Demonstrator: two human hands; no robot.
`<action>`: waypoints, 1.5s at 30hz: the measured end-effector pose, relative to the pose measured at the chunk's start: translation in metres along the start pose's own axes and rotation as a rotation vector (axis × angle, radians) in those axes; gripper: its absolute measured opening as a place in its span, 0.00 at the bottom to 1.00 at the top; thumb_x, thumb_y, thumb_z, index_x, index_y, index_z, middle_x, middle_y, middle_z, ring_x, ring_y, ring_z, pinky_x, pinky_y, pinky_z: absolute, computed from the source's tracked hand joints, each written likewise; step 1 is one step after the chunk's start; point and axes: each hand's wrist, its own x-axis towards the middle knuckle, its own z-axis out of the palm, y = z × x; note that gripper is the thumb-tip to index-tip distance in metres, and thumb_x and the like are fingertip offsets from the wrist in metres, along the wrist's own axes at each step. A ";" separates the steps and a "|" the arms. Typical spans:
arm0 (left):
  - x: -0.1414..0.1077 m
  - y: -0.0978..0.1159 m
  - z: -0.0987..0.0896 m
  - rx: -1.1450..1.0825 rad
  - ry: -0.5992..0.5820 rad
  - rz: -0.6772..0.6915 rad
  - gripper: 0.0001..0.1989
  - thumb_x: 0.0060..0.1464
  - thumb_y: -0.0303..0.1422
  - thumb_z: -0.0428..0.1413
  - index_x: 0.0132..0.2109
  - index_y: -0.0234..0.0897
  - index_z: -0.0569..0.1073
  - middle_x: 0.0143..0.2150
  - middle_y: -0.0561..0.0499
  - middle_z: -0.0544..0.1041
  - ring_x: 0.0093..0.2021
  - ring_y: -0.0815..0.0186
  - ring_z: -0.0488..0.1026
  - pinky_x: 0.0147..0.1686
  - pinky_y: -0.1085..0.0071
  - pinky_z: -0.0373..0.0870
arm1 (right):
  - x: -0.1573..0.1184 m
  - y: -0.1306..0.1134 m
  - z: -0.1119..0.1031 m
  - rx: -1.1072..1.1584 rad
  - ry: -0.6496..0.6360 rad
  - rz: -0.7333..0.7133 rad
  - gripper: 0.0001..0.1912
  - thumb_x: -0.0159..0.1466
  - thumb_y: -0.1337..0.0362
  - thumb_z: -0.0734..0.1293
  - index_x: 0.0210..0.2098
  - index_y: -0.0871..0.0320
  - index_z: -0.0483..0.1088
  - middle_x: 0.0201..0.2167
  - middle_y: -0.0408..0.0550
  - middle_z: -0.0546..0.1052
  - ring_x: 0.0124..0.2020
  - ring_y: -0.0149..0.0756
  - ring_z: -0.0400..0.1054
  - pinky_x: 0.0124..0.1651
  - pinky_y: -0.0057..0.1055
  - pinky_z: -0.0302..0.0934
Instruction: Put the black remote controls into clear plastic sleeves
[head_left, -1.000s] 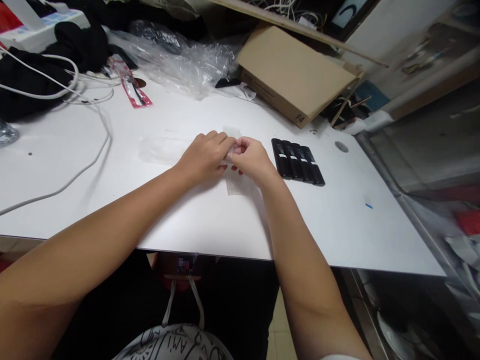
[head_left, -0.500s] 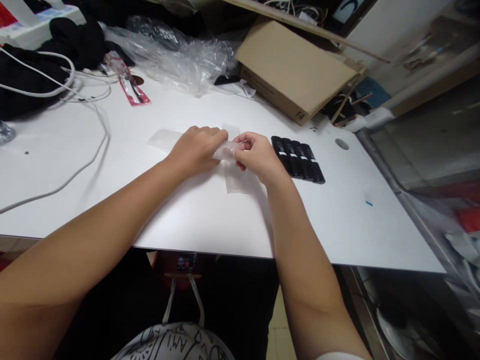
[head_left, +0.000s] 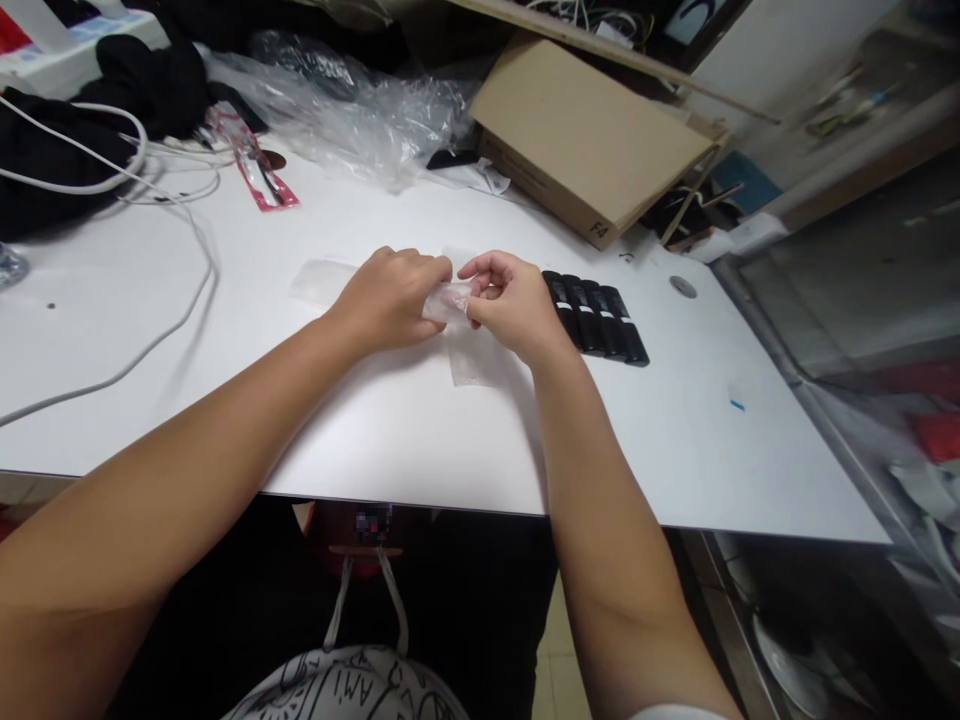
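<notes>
A small translucent plastic bag point(head_left: 448, 302) is stretched between my two hands above the white table. My left hand point(head_left: 395, 293) is closed around its left part, palm down. The thumb and fingers of my right hand point(head_left: 514, 300) pinch the bag's right end. Under my hands, another flat clear bag point(head_left: 472, 362) lies on the table. One more translucent strip of plastic point(head_left: 322, 282) shows to the left, partly hidden behind my left hand. Just right of my right hand, several black slim cases point(head_left: 596, 318) lie side by side, each with a white label.
Behind my hands lies crumpled clear plastic wrap point(head_left: 375, 110). A cardboard box point(head_left: 585, 140) stands at the back right. White cables point(head_left: 199, 270) and a red-edged packet point(head_left: 262, 180) are on the left. The white table's point(head_left: 420, 440) front edge runs below my forearms.
The index finger of my right hand has lifted and straightened a little, while the thumb stays at the bag's end. My left hand has shifted very slightly left.
</notes>
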 end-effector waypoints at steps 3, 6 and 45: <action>0.000 -0.002 -0.001 0.003 0.008 -0.023 0.17 0.55 0.35 0.59 0.52 0.41 0.73 0.44 0.45 0.80 0.46 0.51 0.76 0.44 0.60 0.66 | -0.002 -0.001 -0.014 -0.074 -0.064 -0.036 0.14 0.56 0.71 0.74 0.41 0.55 0.75 0.34 0.43 0.74 0.32 0.34 0.71 0.36 0.31 0.66; -0.001 -0.005 -0.003 0.022 0.012 -0.083 0.18 0.55 0.34 0.59 0.53 0.41 0.72 0.43 0.46 0.80 0.43 0.53 0.77 0.43 0.61 0.67 | -0.002 0.008 -0.039 -0.386 0.044 -0.056 0.16 0.59 0.64 0.76 0.46 0.56 0.75 0.42 0.50 0.76 0.42 0.43 0.73 0.47 0.40 0.68; 0.002 -0.043 0.000 0.075 0.097 -0.300 0.20 0.59 0.37 0.60 0.57 0.43 0.68 0.48 0.45 0.77 0.55 0.47 0.71 0.52 0.52 0.66 | 0.026 0.051 -0.068 0.251 0.438 0.086 0.09 0.63 0.64 0.73 0.39 0.57 0.70 0.32 0.45 0.75 0.23 0.30 0.71 0.22 0.25 0.66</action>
